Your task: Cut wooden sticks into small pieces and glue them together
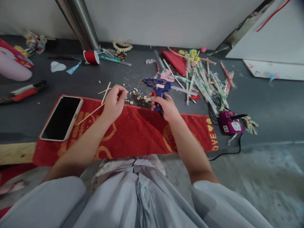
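Note:
My right hand [166,106] is wrapped round the handle of a blue hot glue gun [161,88], whose nozzle points left. A clear glue stick [184,91] juts from the back of the gun. Left of the nozzle, my left hand [115,102] is closed in a pinch; whatever lies between its fingertips is too small to make out. Beneath both forearms spreads a red towel [140,133]. Thin wooden sticks [91,113] lie beside my left hand. Small pale wood bits [140,98] are scattered between the hands.
A phone [61,118] rests on the towel's left end. Pliers [23,91] and a red thread spool [91,57] lie farther left. Several wrapped sticks [204,82] are heaped at right, near a purple box [230,123] with a black cord.

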### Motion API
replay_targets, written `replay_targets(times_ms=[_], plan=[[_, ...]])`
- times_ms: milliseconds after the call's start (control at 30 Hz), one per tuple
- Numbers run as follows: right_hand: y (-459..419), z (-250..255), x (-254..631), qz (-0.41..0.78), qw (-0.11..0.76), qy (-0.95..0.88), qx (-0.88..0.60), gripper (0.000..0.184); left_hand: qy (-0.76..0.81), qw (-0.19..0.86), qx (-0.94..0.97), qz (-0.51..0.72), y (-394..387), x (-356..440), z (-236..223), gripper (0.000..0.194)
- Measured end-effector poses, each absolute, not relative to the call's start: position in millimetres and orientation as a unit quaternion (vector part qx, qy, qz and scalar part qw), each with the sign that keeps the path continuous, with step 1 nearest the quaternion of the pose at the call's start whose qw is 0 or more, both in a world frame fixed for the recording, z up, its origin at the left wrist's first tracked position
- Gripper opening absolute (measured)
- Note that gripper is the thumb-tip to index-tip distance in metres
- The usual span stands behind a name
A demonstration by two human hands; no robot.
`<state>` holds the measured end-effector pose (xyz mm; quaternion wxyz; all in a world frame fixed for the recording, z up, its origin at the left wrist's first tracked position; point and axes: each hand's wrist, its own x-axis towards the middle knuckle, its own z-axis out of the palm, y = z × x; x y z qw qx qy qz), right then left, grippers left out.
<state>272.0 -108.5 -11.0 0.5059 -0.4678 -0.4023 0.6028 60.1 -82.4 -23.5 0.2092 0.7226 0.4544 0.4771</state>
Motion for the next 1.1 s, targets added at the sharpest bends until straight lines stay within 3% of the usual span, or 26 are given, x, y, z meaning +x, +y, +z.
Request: replay_targets(times_ms=[200, 367, 700, 1100], plan=[[-109.3, -10.6, 272.1, 0.605, 0.500, -0.416, -0.459, 0.023, 0.447, 0.144, 0.719, 0.512, -87.8, 62.0, -12.8, 0.008], [-110.9, -10.2, 271.1, 0.606, 0.491, -0.427, -0.457, 0.024, 0.452, 0.163, 0.692, 0.539, -89.7, 63.4, -11.6, 0.009], [-114.1, -8.3, 271.4, 0.613, 0.483, -0.456, -0.428, 0.025, 0.423, 0.482, 0.468, 0.608, -83.7, 68.9, -14.2, 0.009], [-121.8, -0.3, 271.7, 0.452, 0.446, -0.567, -0.524, 0.019, 0.394, 0.630, 0.335, 0.580, -81.3, 67.9, -0.5, 0.011]])
